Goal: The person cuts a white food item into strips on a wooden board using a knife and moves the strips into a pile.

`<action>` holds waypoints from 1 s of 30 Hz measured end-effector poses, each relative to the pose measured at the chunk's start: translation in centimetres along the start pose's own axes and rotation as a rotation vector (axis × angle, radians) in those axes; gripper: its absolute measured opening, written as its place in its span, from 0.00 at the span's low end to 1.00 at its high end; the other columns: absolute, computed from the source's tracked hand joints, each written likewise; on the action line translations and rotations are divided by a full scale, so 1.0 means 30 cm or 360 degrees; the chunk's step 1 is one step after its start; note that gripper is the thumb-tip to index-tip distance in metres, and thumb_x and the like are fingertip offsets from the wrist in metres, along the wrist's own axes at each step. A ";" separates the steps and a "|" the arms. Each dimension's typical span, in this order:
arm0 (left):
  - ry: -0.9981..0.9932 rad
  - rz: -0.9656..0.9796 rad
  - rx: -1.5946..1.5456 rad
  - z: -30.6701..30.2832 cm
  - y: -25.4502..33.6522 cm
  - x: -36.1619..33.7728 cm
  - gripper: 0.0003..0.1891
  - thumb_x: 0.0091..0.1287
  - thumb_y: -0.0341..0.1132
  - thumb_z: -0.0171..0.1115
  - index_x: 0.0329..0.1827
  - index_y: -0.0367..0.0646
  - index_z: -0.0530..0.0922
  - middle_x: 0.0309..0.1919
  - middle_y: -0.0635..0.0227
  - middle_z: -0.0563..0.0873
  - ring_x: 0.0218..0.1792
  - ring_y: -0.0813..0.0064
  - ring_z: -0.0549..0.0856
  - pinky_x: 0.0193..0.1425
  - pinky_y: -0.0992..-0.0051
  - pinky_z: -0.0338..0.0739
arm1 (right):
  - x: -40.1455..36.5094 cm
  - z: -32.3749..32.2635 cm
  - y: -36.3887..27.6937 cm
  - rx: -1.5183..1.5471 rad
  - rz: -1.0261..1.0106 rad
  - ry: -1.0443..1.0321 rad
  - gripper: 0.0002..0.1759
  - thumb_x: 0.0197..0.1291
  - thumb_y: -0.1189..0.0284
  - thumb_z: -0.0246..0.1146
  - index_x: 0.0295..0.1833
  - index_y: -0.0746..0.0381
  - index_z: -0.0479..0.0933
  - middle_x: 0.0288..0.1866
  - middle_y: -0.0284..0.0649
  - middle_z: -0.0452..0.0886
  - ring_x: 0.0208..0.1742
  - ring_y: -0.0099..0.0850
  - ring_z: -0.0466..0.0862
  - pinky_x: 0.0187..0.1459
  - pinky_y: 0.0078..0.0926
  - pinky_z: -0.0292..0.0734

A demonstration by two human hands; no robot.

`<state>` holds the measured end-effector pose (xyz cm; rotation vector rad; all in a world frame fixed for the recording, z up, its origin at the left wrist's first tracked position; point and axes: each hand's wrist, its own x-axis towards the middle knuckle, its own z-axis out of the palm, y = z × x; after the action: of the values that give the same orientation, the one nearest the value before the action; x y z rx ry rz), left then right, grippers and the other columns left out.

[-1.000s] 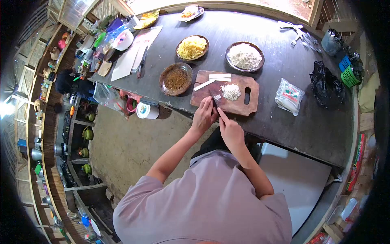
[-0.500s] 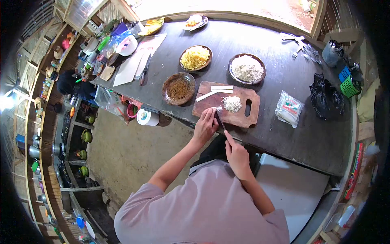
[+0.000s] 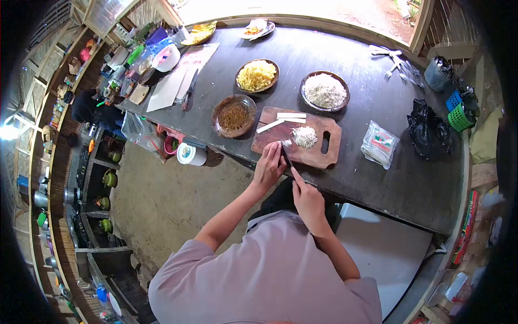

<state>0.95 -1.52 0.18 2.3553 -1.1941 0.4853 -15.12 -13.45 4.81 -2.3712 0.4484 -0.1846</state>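
On the wooden cutting board [image 3: 315, 156] lie uncut white strips [image 3: 292, 115] and a small heap of fine white shreds [image 3: 305, 137]. My right hand [image 3: 309, 201] is closed round the handle of a knife [image 3: 287, 157], whose blade rests at the board's near left part. Beside the blade, my left hand [image 3: 268, 166] presses with bent fingers on the board; what lies under the fingertips is too small to make out. Behind the board stand a bowl of white flour-like stuff [image 3: 325, 90], a bowl of yellow pieces [image 3: 257, 75] and a brown bowl [image 3: 233, 116] with dark contents.
A plastic packet [image 3: 380, 144] and a black bag [image 3: 429, 129] lie on the right of the table. Forks and spoons [image 3: 398, 62] are at the back right. Another knife [image 3: 190, 92] lies beside cardboard at the left. A person [image 3: 86, 108] is at the far left.
The whole view has shifted slightly. The knife and both my hands stay at the near left part of the board, with little visible difference.
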 end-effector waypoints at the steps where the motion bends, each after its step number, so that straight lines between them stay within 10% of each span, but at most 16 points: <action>1: 0.0002 -0.0001 0.0018 0.001 0.002 0.004 0.26 0.67 0.31 0.63 0.63 0.17 0.74 0.62 0.43 0.79 0.66 0.47 0.77 0.74 0.60 0.76 | 0.044 0.013 -0.008 -0.0018 -0.0018 0.0008 0.24 0.79 0.61 0.57 0.77 0.43 0.74 0.30 0.55 0.86 0.32 0.55 0.88 0.35 0.55 0.84; 30: 0.0126 -0.0005 0.0090 0.003 -0.024 -0.017 0.24 0.65 0.31 0.64 0.61 0.23 0.79 0.61 0.47 0.81 0.68 0.52 0.78 0.76 0.64 0.75 | 0.002 -0.015 0.019 0.0249 -0.0166 -0.0034 0.25 0.80 0.62 0.56 0.79 0.45 0.74 0.39 0.64 0.85 0.40 0.62 0.87 0.39 0.56 0.81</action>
<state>1.26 -0.87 -0.32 2.3614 -1.1553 0.6127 -15.33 -14.15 4.76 -2.2419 0.2896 -0.2337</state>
